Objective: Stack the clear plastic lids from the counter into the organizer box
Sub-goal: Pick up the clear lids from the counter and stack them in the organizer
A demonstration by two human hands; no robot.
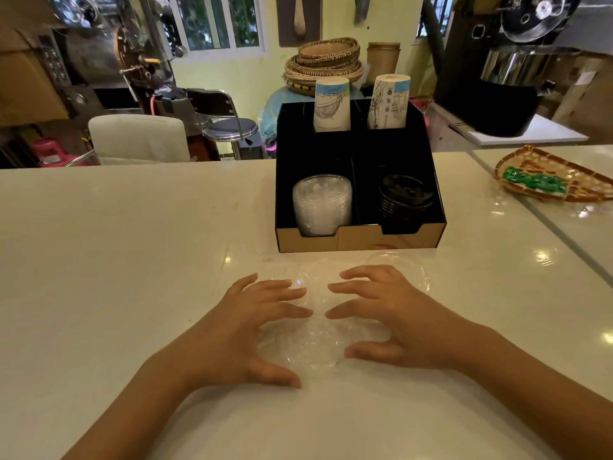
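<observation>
A clear plastic lid (pixel 311 350) lies flat on the white counter between my two hands. My left hand (pixel 245 323) curls around its left side and my right hand (pixel 391 320) around its right side, fingers spread and fingertips almost meeting above it. More clear lids (pixel 311 277) lie on the counter just beyond my fingers, and another clear lid (pixel 408 263) shows past my right hand. The black organizer box (pixel 358 240) stands behind them. Its front left compartment holds a stack of clear lids (pixel 321 204).
The box's front right compartment holds black lids (pixel 404 197), and two stacks of paper cups (pixel 331 104) stand in its back slots. A woven tray (pixel 557 177) with green packets sits at the right. A counter seam (pixel 537 224) runs diagonally on the right.
</observation>
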